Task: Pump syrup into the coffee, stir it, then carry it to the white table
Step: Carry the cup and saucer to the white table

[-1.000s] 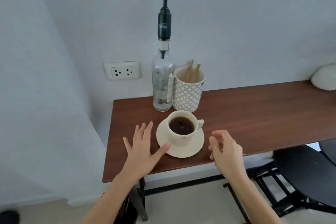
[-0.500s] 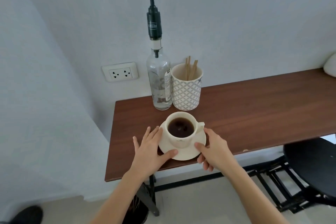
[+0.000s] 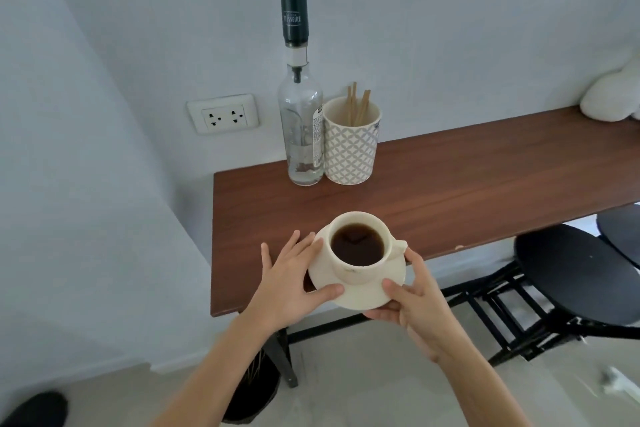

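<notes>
A cream cup of dark coffee [image 3: 358, 246] stands on a cream saucer [image 3: 360, 293], lifted just above the front edge of the brown table [image 3: 450, 184]. My left hand [image 3: 291, 279] grips the saucer's left rim, thumb on top. My right hand [image 3: 412, 298] holds its right rim from beneath, thumb on top. At the back of the table stands a clear syrup bottle [image 3: 303, 128] with a tall black pump [image 3: 294, 16]. Beside it is a patterned cup [image 3: 350, 146] holding wooden stir sticks [image 3: 358, 104].
A wall socket [image 3: 223, 114] sits left of the bottle. Black stools [image 3: 575, 274] stand under the table's right part. A dark bin [image 3: 254, 388] is on the floor by the table leg. Something white and soft [image 3: 611, 97] lies at the table's far right.
Both hands closed in on the saucer from either side, took hold of its rim, and raised cup and saucer off the table toward me.
</notes>
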